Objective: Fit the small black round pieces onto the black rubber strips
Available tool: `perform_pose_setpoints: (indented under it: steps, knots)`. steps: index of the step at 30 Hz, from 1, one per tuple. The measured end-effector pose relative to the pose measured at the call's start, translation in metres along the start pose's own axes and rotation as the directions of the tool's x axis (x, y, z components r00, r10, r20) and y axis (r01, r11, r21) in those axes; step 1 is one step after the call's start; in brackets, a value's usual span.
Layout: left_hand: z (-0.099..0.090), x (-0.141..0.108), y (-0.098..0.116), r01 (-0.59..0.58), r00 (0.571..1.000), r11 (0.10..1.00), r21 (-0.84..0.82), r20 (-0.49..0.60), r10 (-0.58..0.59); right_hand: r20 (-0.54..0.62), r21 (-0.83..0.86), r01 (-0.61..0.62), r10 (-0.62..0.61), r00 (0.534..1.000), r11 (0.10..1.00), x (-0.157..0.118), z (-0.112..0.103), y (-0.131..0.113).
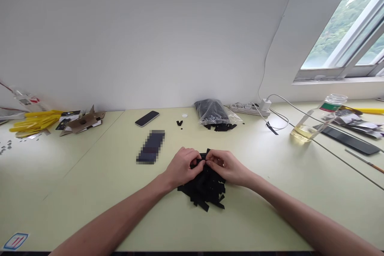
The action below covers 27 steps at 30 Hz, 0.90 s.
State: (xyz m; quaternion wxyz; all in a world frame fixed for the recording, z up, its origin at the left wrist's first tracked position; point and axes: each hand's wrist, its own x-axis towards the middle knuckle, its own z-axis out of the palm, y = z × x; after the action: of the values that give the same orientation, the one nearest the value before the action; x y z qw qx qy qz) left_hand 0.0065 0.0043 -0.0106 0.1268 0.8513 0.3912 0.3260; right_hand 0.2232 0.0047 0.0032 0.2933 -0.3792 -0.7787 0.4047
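Observation:
A loose heap of black strips [204,188] lies on the pale green table in front of me. My left hand [186,166] is at the heap's upper left, thumb and fingers pinched on a black strip. Close against it, my right hand [224,165] pinches at the same spot from the right, its fingertips nearly touching those of my left hand. The black piece between them is small and blends into the heap, so its outline is hard to tell.
Behind the heap sit a clear bag [213,112] of black pieces and a power strip [249,109]. A phone [147,119] and a pixelated dark rectangle [151,147] lie left. To the right stands a tilted-looking bottle [318,119] with yellowish liquid; yellow gloves [36,123] lie far left.

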Motion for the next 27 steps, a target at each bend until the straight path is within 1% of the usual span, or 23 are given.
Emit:
perform_pose_setpoints:
  steps: [3,5,9,11,12,14,15,17,18,20,22,24,27]
  knots:
    - [0.002,0.000,-0.001,0.020,1.000,1.000,-0.010,0.014,-0.020,0.008,-0.048,0.027,-0.027,1.000,0.998,-0.001,-0.001,0.001]
    - [-0.001,0.001,-0.001,0.043,0.999,0.999,-0.002,0.027,-0.043,0.020,-0.071,0.042,-0.041,0.999,0.997,-0.001,-0.002,-0.002]
    - [-0.016,0.005,0.001,0.118,0.992,0.993,0.026,0.046,-0.119,0.090,-0.120,0.036,-0.025,0.996,0.992,-0.002,-0.010,-0.013]
    - [-0.026,0.007,0.004,0.117,0.992,0.993,0.032,0.054,-0.118,0.143,-0.197,0.050,-0.022,0.989,0.979,-0.005,-0.015,-0.018]
    - [-0.030,0.008,0.006,0.107,0.992,0.994,0.027,0.063,-0.109,0.152,-0.242,0.062,-0.025,0.988,0.968,-0.009,-0.018,-0.020]
    - [-0.036,0.008,0.012,0.083,0.990,0.996,0.022,0.112,-0.085,0.116,-0.328,0.077,-0.041,0.992,0.942,-0.019,-0.022,-0.020]
    - [-0.037,0.007,0.015,0.057,0.985,0.998,0.035,0.160,-0.062,0.077,-0.367,0.073,-0.048,0.996,0.927,-0.025,-0.023,-0.019]
    - [-0.037,0.002,0.019,-0.012,0.961,0.996,0.085,0.275,-0.012,0.006,-0.442,0.036,-0.038,0.999,0.896,-0.041,-0.024,-0.013]
    - [-0.036,-0.002,0.019,-0.045,0.946,0.992,0.114,0.325,0.006,-0.011,-0.477,0.009,-0.016,1.000,0.879,-0.048,-0.024,-0.009]
    - [-0.034,-0.011,0.016,-0.080,0.918,0.983,0.167,0.397,0.007,0.003,-0.531,-0.042,0.051,0.999,0.846,-0.060,-0.022,0.000]
    - [-0.032,-0.022,0.008,-0.061,0.902,0.978,0.201,0.430,-0.032,0.043,-0.563,-0.068,0.111,0.993,0.823,-0.066,-0.019,0.008]
    - [-0.030,-0.030,0.000,-0.033,0.890,0.975,0.219,0.451,-0.072,0.072,-0.576,-0.073,0.139,0.988,0.814,-0.064,-0.016,0.014]
    - [-0.026,-0.034,-0.008,-0.025,0.886,0.971,0.239,0.455,-0.089,0.134,-0.573,-0.016,0.113,0.985,0.819,-0.047,-0.010,0.015]
